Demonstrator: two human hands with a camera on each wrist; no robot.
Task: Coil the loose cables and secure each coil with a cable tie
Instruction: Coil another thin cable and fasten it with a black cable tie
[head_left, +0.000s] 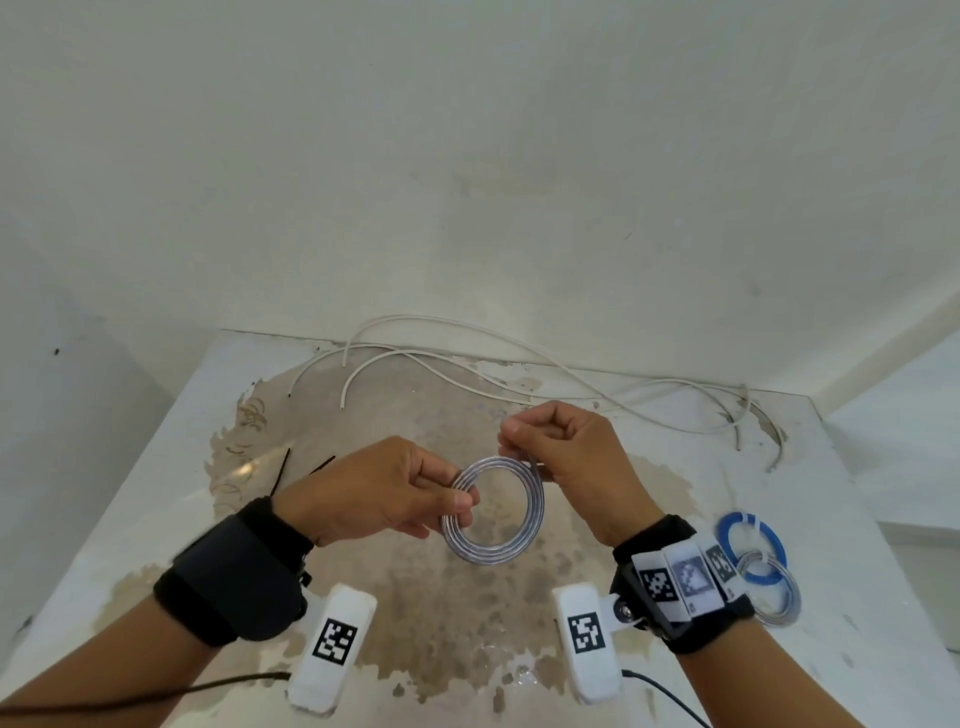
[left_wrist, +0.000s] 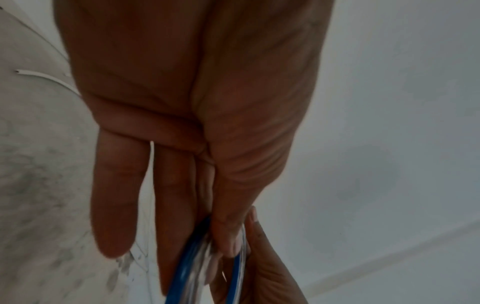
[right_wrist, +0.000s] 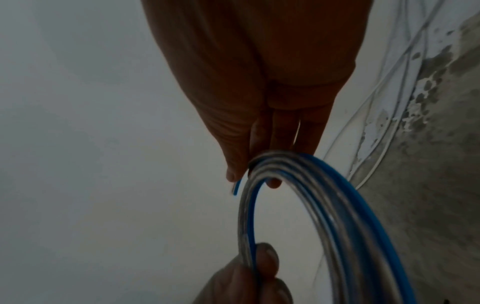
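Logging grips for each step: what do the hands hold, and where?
Both hold the coiled cable: left hand pinches its left rim, right hand its upper right rim.

The left hand (head_left: 384, 488) and right hand (head_left: 561, 447) pinch opposite sides of a clear coil (head_left: 493, 509) above the tabletop (head_left: 156, 519); white cables (head_left: 519, 364) lie loose behind.

A white table (head_left: 156, 499) stands against a pale wall. Its paint has worn away across the middle, leaving a large brown, mottled patch. Along the far edge lie loose white cables (head_left: 467, 364) in long, tangled curves that reach toward the far right corner. On the left side, near the worn patch, lie thin black cable ties (head_left: 283, 467). Near the right edge rest two finished coils, touching: a blue coil (head_left: 753, 540) and a clear silvery coil (head_left: 779, 597) overlapping its near side.
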